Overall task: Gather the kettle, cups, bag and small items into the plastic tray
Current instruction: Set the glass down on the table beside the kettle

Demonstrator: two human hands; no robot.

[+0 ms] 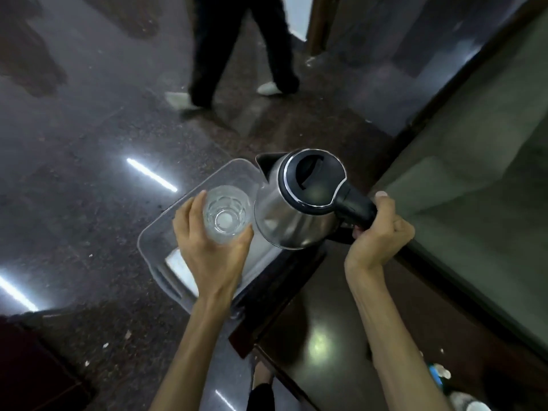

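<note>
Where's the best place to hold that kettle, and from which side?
By the black handle, coming from the right, opposite the spout. It juts clear of the smooth steel kettle, so fingers can wrap it; the right hand grips it that way now.

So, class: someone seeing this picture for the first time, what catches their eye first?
The shiny steel kettle at centre, held by its black handle in the right hand. Just left of it, the left hand grips a clear glass above the transparent plastic tray. A person's dark-trousered legs cross the floor beyond.
</note>
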